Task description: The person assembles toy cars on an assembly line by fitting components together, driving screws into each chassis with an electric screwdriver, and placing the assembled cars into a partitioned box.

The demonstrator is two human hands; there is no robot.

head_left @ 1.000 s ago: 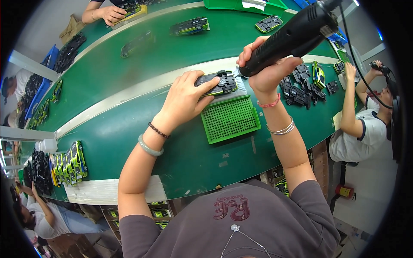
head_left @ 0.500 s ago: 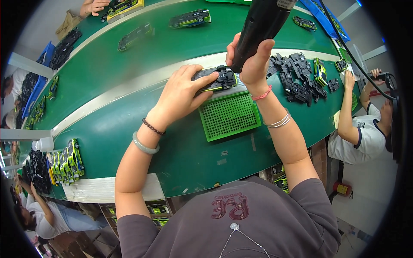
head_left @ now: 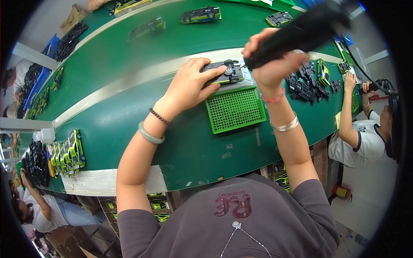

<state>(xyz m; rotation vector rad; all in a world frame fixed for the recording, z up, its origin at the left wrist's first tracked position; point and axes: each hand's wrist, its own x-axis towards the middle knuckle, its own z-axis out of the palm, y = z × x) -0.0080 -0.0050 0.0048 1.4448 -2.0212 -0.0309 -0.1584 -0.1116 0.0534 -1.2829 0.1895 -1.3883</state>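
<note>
An overturned toy car [head_left: 233,72], black underside up with a yellow-green body edge, lies at the near side of the conveyor. My left hand [head_left: 186,86] is closed around one end of it, fingers over the underside and thumb along the near side. In my right hand [head_left: 273,73] is a black electric screwdriver [head_left: 301,36], blurred by motion and leaning far to the right. Its tip is close to the car's right end; I cannot tell whether they touch. Just below the car sits a green perforated tray [head_left: 209,116].
Black chassis parts [head_left: 303,88] lie heaped at the right beside a yellow-green car [head_left: 322,72]. More overturned cars [head_left: 200,15] lie on the green belt. A row of cars [head_left: 75,148] stands far left. A co-worker [head_left: 359,137] works at the right, near a dangling cable [head_left: 355,56].
The screwdriver has swung from steep to a flatter slant, its upper end moving right and my right hand turning with it. The left hand keeps holding the car.
</note>
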